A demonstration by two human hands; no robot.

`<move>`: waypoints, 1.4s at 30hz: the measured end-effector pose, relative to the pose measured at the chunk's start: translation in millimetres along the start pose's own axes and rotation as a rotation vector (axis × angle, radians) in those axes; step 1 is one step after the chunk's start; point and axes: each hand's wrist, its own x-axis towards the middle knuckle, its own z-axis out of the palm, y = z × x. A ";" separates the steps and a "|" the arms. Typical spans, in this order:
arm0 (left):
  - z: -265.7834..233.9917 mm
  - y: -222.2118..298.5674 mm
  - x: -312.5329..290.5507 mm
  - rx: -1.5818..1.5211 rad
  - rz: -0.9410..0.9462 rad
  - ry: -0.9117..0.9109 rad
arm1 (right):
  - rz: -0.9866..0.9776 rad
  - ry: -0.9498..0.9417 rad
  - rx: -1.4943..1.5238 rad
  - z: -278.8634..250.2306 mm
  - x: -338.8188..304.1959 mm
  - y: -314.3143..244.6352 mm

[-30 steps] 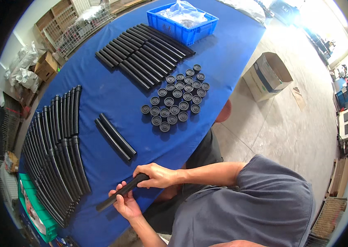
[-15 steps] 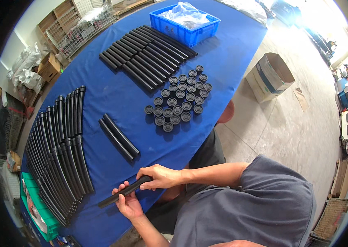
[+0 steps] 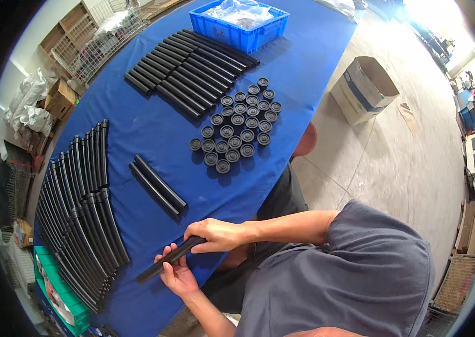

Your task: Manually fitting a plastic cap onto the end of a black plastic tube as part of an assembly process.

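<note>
A black tube (image 3: 151, 272) lies slantwise in both my hands over the near edge of the blue-covered table. My left hand (image 3: 179, 275) holds its middle from below, palm up, with the fingers curled around it. Over the tube's right end closes my right hand (image 3: 217, 235), palm down; that end is mostly hidden under the fingers. Two loose black tubes (image 3: 157, 186) rest side by side on the cloth just beyond my hands. Further off, several round black caps (image 3: 237, 120) with ringed tops sit in a loose cluster.
Rows of black tubes with collared ends (image 3: 83, 219) cover the table's left side. Plain black tubes (image 3: 189, 72) lie at the back beside a blue crate (image 3: 237, 35) holding a plastic bag. A green bin (image 3: 60, 292) stands lower left; a cardboard box (image 3: 361, 92) is on the floor.
The view has shifted slightly, so the tabletop things appear a little higher and further left. Both hands keep their hold on the tube, with hardly any change in grip.
</note>
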 end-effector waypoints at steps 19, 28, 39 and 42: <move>-0.1 -0.3 -6.5 -0.082 0.015 0.133 | 0.314 -0.084 0.235 9.6 -0.1 -16.4; 5.0 -2.0 -5.8 -0.110 -0.020 0.192 | 0.406 -0.059 0.226 12.0 2.7 -18.2; 1.5 -2.6 -2.2 -0.227 -0.027 0.108 | 0.555 -0.115 0.330 10.5 4.3 -18.0; 7.0 -1.4 -0.5 -0.186 -0.051 0.137 | 0.245 -0.053 -0.024 10.8 -1.9 -15.0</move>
